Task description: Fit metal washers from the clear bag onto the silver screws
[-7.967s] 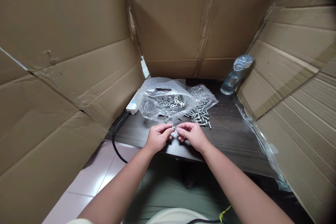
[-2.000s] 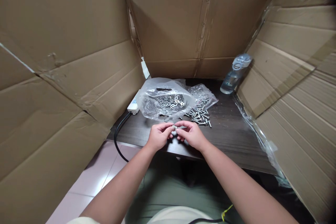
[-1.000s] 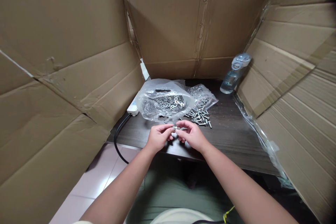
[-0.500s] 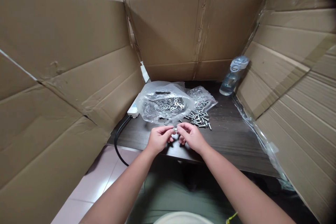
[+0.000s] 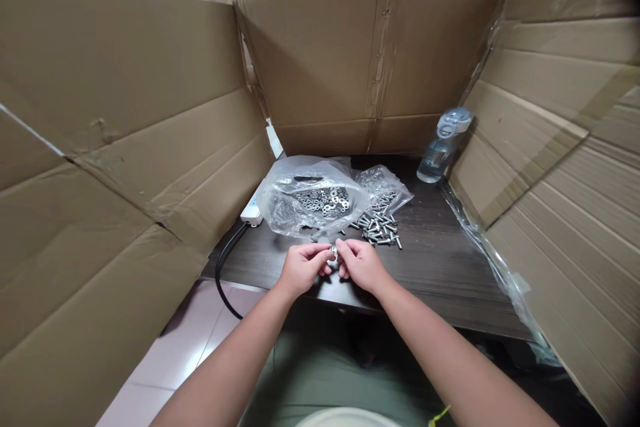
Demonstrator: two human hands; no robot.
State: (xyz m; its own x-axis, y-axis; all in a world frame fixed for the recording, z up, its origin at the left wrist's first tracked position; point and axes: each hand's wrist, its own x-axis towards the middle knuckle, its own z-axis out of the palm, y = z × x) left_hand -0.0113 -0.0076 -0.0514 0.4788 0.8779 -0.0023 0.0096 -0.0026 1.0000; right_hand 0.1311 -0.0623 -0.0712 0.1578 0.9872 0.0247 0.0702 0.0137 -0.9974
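Observation:
My left hand (image 5: 306,267) and my right hand (image 5: 361,264) meet above the front of the table, fingertips close together. Both are closed in a pinch on a small silvery metal fastener (image 5: 334,252), mostly covered by my fingers; its exact kind is too small to make out. Just beyond them, a clear plastic bag (image 5: 273,203) lies with its mouth towards me, and metal washers (image 5: 325,201) show inside. To its right, a pile of metal bolts (image 5: 379,225) spills from a second clear bag (image 5: 376,178).
A water bottle (image 5: 440,153) stands at the back right. At the left lies a white power strip (image 5: 253,212) with a black cable (image 5: 220,273) hanging over the table edge. Cardboard walls (image 5: 320,60) enclose the dark wooden table (image 5: 440,260) on three sides.
My right hand has shifted slightly left, and its fingers have changed their angle around the fastener. My left hand stays nearly in place. The bags and bolts look unchanged.

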